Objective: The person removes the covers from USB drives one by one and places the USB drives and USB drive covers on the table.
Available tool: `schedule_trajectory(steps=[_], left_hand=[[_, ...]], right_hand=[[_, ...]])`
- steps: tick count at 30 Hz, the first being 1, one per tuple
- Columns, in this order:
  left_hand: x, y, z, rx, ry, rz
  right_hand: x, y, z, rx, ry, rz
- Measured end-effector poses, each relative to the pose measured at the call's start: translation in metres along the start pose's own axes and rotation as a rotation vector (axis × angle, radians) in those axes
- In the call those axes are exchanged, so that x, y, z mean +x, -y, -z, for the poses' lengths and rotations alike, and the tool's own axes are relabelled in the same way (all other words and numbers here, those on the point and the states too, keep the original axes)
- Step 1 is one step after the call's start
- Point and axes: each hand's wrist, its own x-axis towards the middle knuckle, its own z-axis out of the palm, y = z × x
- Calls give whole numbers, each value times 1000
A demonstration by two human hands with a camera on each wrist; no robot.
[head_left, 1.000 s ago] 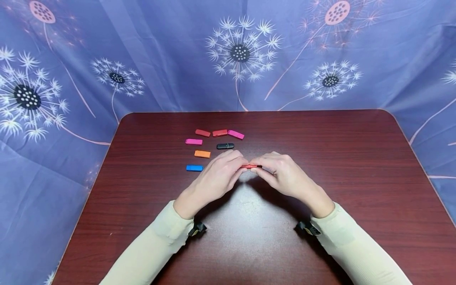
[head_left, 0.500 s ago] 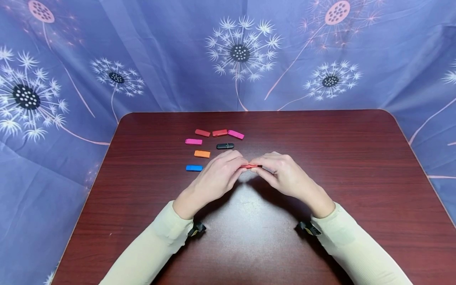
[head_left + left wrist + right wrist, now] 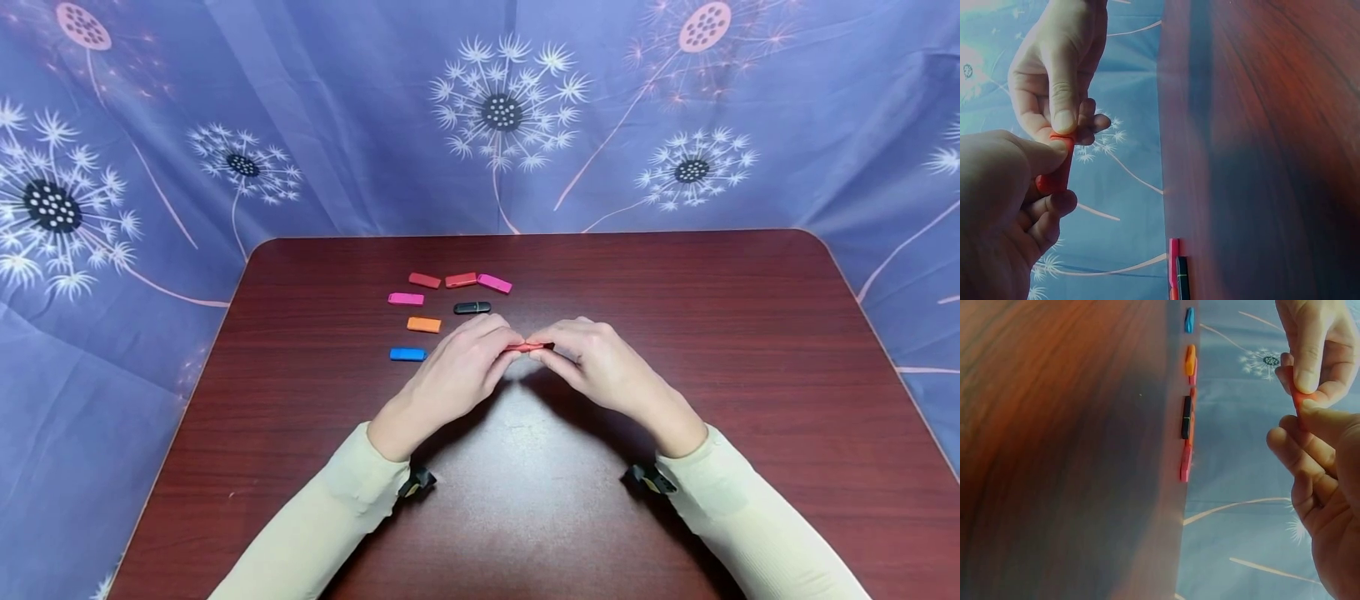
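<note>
Held in the air over the middle of the table is a small red USB flash drive (image 3: 526, 347), its body mostly covered by fingers. My left hand (image 3: 461, 367) pinches one end between thumb and fingertips. At the other end my right hand (image 3: 600, 362) pinches it the same way, so the fingertips of both hands nearly meet. In the left wrist view the red body (image 3: 1055, 178) shows under the left thumb, with the right thumb (image 3: 1063, 109) at its far end. The right wrist view shows only a sliver of red between the two thumbs.
Left of and behind the hands lie several more sticks: blue (image 3: 407, 355), orange (image 3: 424, 325), black (image 3: 472, 308), pink (image 3: 406, 299), another pink (image 3: 495, 284), and two red ones (image 3: 461, 280). A patterned blue cloth (image 3: 360, 125) hangs behind the dark wooden table (image 3: 712, 292).
Both hands keep their pinch on the red flash drive, which has risen very slightly; less of its dark right end shows. The sticks on the table stay put.
</note>
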Motion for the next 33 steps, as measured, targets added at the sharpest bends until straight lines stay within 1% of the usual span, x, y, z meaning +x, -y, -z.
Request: schedule_trajectory(steps=[3, 7, 11, 15, 20, 28, 33], left_hand=[[2, -1, 0, 4, -7, 8], [4, 1, -1, 5, -19, 13], [6, 3, -2, -8, -29, 22], [7, 6, -3, -22, -29, 33], [10, 10, -5, -32, -16, 72], [15, 16, -7, -35, 27, 153], [22, 21, -11, -31, 27, 183]], right_hand=[[-1, -1, 2, -6, -8, -10], [-3, -2, 5, -25, -12, -47], [-4, -3, 9, -46, -19, -80], [-5, -4, 13, -62, -35, -96], [-9, -7, 17, -71, -37, -120], [-14, -10, 22, -101, -26, -164], [-17, -12, 24, -110, -20, -185]])
